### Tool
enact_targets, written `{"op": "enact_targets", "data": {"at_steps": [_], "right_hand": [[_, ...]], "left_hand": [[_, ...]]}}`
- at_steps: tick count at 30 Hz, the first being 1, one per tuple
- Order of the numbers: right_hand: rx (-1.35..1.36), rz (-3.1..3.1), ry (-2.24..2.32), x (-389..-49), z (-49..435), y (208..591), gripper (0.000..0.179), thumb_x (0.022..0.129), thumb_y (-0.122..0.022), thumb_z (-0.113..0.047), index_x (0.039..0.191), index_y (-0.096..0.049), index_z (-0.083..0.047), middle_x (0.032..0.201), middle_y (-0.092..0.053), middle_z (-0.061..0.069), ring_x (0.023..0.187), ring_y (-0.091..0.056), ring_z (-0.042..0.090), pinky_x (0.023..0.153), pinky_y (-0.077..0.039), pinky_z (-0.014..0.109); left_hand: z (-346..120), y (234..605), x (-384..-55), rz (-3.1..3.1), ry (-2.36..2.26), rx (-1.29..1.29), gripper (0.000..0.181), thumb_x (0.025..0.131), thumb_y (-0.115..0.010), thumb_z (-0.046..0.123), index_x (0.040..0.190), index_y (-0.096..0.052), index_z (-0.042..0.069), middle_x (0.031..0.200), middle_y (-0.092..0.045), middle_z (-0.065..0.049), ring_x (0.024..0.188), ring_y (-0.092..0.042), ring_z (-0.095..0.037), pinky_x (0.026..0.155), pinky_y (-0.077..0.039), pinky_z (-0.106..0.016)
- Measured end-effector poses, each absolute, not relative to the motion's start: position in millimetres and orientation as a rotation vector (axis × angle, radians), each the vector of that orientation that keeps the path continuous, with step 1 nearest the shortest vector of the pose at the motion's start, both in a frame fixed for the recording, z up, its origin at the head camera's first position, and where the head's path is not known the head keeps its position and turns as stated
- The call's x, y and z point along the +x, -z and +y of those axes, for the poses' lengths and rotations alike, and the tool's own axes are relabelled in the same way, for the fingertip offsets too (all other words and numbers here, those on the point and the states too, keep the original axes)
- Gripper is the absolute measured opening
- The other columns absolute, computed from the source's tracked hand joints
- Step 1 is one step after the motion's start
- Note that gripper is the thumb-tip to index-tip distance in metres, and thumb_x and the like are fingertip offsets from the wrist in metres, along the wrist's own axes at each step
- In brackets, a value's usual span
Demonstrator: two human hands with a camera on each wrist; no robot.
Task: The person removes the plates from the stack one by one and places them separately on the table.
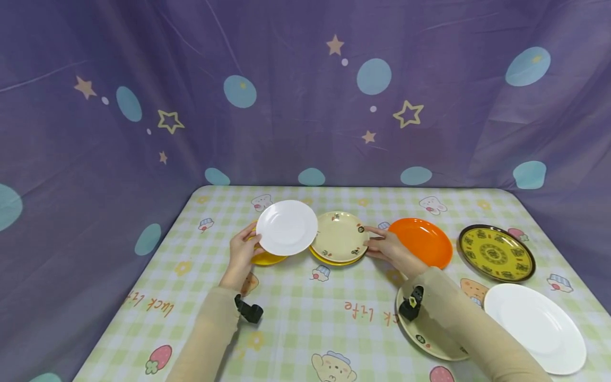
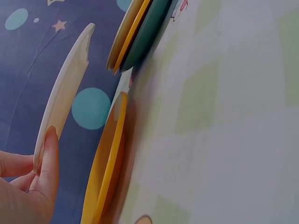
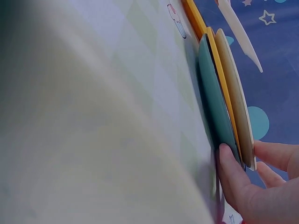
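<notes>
My left hand [image 1: 242, 253] pinches a small white plate [image 1: 287, 228] by its left edge, thumb on one face and fingers on the other. The plate is raised and tilted over a yellow plate [image 1: 268, 259] lying on the table. To its right is a stack: a cream plate [image 1: 341, 236] with small printed motifs on top, a yellow plate [image 3: 224, 88] below it, and a dark green plate [image 3: 212, 88] at the bottom. My right hand [image 1: 387, 247] grips the stack's right edge, its thumb against the green plate and its fingers at the cream rim.
An orange plate [image 1: 422, 241] lies right of the stack. Farther right sit a yellow-green patterned plate [image 1: 496, 253] with a dark rim and a large white plate [image 1: 534, 329]. My right forearm partly covers a larger cream plate [image 1: 429, 339]. A checked cloth [image 1: 286, 318] covers the table.
</notes>
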State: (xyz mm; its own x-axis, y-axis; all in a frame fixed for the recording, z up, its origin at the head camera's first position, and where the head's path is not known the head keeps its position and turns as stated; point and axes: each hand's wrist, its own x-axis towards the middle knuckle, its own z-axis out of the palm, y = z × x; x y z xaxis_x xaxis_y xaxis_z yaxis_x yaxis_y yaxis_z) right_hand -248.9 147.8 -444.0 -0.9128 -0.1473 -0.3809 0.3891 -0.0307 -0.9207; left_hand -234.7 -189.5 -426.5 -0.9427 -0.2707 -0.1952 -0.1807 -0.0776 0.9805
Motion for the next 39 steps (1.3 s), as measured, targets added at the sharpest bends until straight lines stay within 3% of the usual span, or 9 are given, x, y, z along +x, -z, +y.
{"op": "enact_targets", "data": {"at_steps": [12, 23, 27, 39], "right_hand": [[0.261, 1.873, 2.012, -250, 148, 445, 0.054, 0.085, -0.051, 0.005, 0.136, -0.033, -0.005, 0.106, -0.047, 0.018, 0.074, -0.059, 0.012, 0.086, -0.048, 0.037], [0.265, 1.878, 2.003, -249, 148, 445, 0.054, 0.086, -0.050, 0.004, 0.136, -0.033, -0.005, 0.117, -0.042, 0.023, 0.077, -0.059, 0.013, 0.086, -0.047, 0.037], [0.262, 1.882, 1.999, -249, 149, 445, 0.053, 0.086, -0.050, 0.004, 0.136, -0.033, -0.005, 0.114, -0.043, 0.022, 0.076, -0.059, 0.013, 0.086, -0.048, 0.037], [0.293, 1.902, 1.976, -250, 148, 444, 0.053, 0.085, -0.052, 0.003, 0.135, -0.036, -0.008, 0.107, -0.047, 0.017, 0.075, -0.060, 0.014, 0.082, -0.050, 0.035]], "left_hand": [[-212, 429, -230, -2.091, 2.107, 0.563, 0.042, 0.087, -0.048, 0.000, 0.129, -0.045, 0.006, 0.097, -0.050, -0.003, 0.062, -0.052, -0.005, 0.053, -0.052, -0.017], [-237, 429, -221, -2.032, 2.103, 0.578, 0.045, 0.086, -0.049, -0.002, 0.130, -0.042, 0.002, 0.088, -0.054, 0.000, 0.056, -0.052, -0.004, 0.055, -0.053, -0.018], [-247, 429, -218, -1.970, 2.137, 0.503, 0.047, 0.084, -0.052, -0.002, 0.129, -0.043, 0.001, 0.087, -0.054, -0.001, 0.056, -0.054, -0.005, 0.056, -0.053, -0.020], [-270, 429, -218, -1.943, 2.103, 0.676, 0.049, 0.085, -0.047, -0.005, 0.132, -0.039, 0.003, 0.083, -0.053, 0.005, 0.054, -0.054, -0.005, 0.055, -0.053, -0.019]]}}
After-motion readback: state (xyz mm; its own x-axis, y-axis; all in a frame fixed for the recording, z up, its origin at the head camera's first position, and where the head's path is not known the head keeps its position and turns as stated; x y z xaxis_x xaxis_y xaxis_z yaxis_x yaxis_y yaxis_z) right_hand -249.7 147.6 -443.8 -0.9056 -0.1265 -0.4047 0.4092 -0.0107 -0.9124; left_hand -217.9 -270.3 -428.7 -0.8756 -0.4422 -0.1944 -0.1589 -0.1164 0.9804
